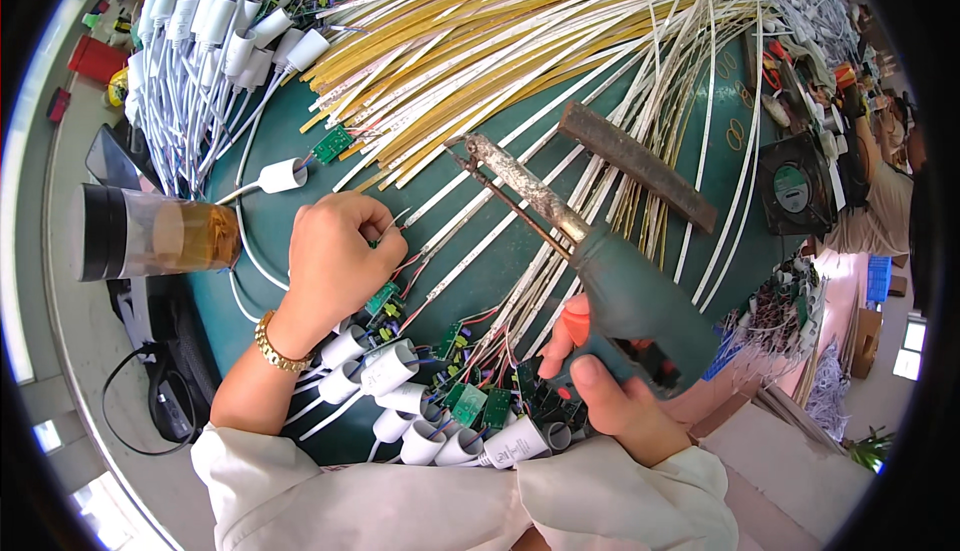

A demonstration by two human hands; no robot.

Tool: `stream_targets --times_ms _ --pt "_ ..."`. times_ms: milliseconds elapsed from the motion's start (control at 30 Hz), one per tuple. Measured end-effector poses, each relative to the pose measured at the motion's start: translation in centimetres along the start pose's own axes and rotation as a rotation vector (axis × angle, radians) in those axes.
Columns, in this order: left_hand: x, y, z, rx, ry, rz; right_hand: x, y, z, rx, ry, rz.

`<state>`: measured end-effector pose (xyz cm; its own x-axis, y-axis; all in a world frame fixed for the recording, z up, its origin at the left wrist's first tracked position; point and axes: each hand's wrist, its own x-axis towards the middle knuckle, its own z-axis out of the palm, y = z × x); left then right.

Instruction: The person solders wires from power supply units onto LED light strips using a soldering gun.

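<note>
My left hand (340,256) is closed in a pinch over the green table mat. A thin pointed tip and a speck of green show at its fingers, but what they hold is mostly hidden. My right hand (620,401) grips a green soldering gun (645,301) with a red trigger. Its scorched metal barrel and tip point up and left, above the mat and apart from the left hand. Just beyond the left hand lie a white lamp cap (283,176) on a cable and a small green circuit board (332,144). Below the hands, more white caps (390,369) with wired boards (468,404) are bunched together.
Long white and yellow LED strips (480,41) fan across the mat, with a dark metal bar (637,164) over some. Cabled white caps (215,21) are heaped at far left. A black-lidded jar (170,233) stands left; a black fan (793,187) sits right.
</note>
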<state>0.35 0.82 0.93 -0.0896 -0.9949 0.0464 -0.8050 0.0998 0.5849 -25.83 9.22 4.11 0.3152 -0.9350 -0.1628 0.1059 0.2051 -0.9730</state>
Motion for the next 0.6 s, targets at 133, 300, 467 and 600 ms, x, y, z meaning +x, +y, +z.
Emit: stream_targets --times_ms 133,300,467,600 --pt "0.1 0.1 0.1 -0.002 -0.004 0.014 -0.3 0.8 0.2 -0.073 0.016 -0.041" --pt "0.1 0.2 0.0 0.013 -0.004 0.023 -0.5 1.6 0.2 -0.037 -0.001 -0.022" --pt "0.2 0.1 0.1 0.021 -0.003 0.048 -0.8 2.5 0.3 -0.067 0.018 -0.044" --pt "0.2 0.0 0.1 0.023 0.001 0.052 -0.5 2.9 0.2 -0.102 -0.005 -0.119"
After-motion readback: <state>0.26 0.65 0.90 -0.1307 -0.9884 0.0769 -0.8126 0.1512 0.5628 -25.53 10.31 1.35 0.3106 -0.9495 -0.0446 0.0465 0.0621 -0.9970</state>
